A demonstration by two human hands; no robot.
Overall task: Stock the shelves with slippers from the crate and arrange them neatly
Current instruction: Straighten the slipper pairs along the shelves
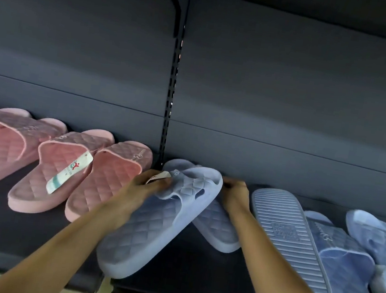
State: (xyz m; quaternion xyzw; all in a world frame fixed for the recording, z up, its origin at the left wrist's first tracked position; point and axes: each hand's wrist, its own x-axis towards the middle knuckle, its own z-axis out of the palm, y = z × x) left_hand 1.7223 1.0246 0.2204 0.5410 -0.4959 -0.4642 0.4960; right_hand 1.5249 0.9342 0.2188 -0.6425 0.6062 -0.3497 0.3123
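Arranging step. Left hand (154,183) grips strap of pale-blue quilted foam slipper (149,234), heel at front edge of dark shelf (194,270). Right hand (235,195) curled by crossed mate slipper (216,228) (grip unclear). Next: uncross, set parallel.

left of the left hand (149,185) lay pink quilted slippers (108,179); between the hands, a pale blue diamond-quilted slipper (150,227); right of the right hand (234,194), a blue ribbed sole (284,233). the shelf (194,270) was dark grey.

Bare shelf (197,266) lies between the quilted blue slipper (151,225) and the overturned slipper (290,237).
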